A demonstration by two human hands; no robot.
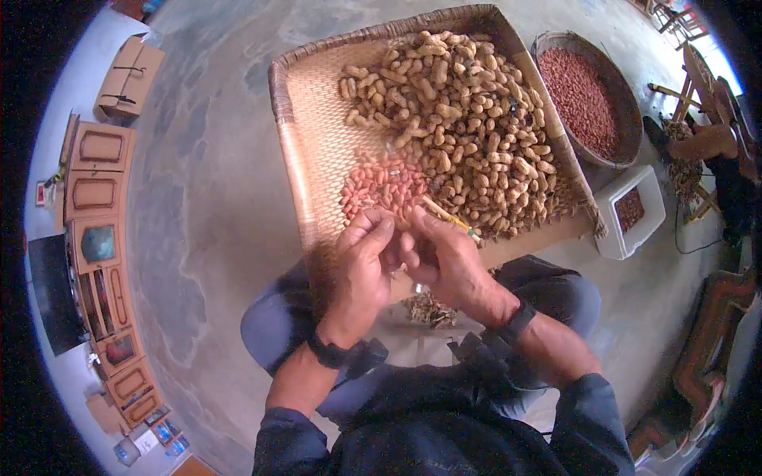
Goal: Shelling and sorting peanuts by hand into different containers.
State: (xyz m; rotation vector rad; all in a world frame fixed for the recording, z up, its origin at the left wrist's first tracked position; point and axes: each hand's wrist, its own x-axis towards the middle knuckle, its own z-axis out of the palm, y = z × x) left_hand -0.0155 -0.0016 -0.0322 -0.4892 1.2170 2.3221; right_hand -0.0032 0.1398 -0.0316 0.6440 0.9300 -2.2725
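My left hand (368, 250) and my right hand (455, 259) meet over the near edge of a woven tray (315, 89). A small tan piece, apparently a peanut (400, 223), shows between the fingertips, with the left thumb and forefinger pinched at it. The right fingers curl close by; what they grip is hidden. Just beyond the hands lies a pile of reddish shelled peanuts (381, 181). Unshelled peanuts (458, 119) are heaped over the tray's middle and right. A yellow stick-like tool (452, 220) with a green part lies beside my right thumb.
Right of the tray stand a round basket of reddish kernels (577, 98) and a white foam box (607, 220). Empty shells (431, 310) lie below, between my knees. Another person's arm (705, 143) is at far right. Wooden cabinets (98, 196) line the left.
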